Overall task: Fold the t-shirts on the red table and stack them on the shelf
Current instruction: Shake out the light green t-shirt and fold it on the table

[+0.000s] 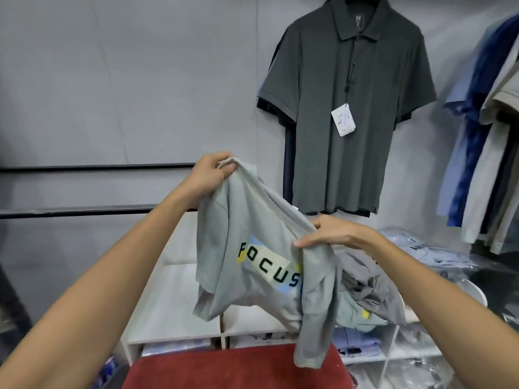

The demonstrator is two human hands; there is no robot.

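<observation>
Cloth this thin and limp takes no shape of its own: the grey t-shirt (252, 248) with "FOCUS" printed across the chest hangs in the air above the near red counter (233, 366), sagging in loose folds between two holds. The left hand (209, 175) is raised, its fingers (224, 167) clenched round a bunched edge at the shirt's upper left, likely a shoulder. The right hand (325, 233) sits lower and to the right, pinching the fabric near the collar between thumb and fingers.

By the look of it, the shirt is light, soft and not slippery, so a light pinch should hold it. It will crease and fold wherever it is left unsupported. The best holds are probably the two shoulder seams, kept level and apart, so the body hangs flat before it goes down on the counter.

Just beyond the counter stands a white shelf (174, 290), with a rumpled heap of grey shirts (365, 293) on its right side.
</observation>
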